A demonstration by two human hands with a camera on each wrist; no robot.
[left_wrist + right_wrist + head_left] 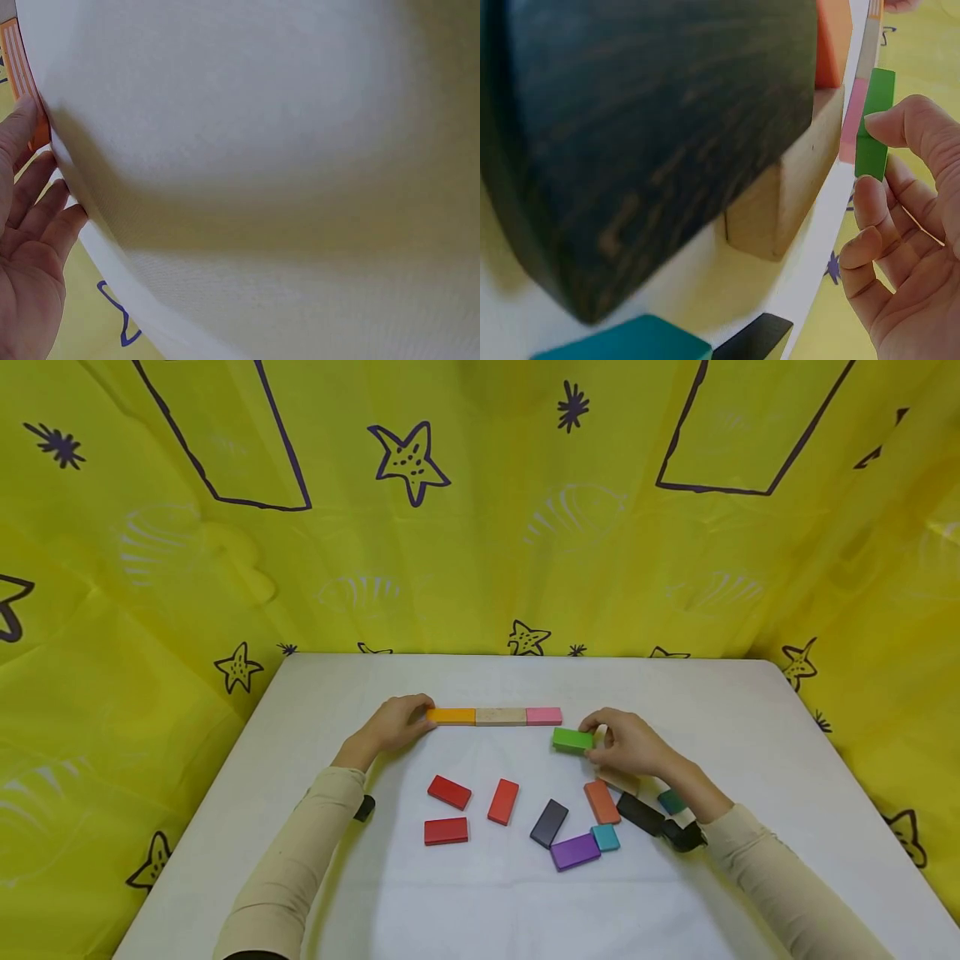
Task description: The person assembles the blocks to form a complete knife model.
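A straight row lies across the table, made of an orange block [452,717], a natural wood block [501,717] and a pink block [543,717], end to end. At its left end my left hand [395,723] pinches the orange block between thumb and fingers; the left wrist view shows the thumb on the orange block [27,82]. My right hand [628,742] holds a green block [573,741] by its right end, just in front of and right of the pink block. In the right wrist view, thumb and fingertips grip the green block [875,124].
Nearer me lie several red blocks [446,831], a dark grey block [549,823], a purple block [575,852] and a small teal block [605,837]. Under the right forearm sit an orange-red block [602,802], a black block [641,814] and another wood block [780,195].
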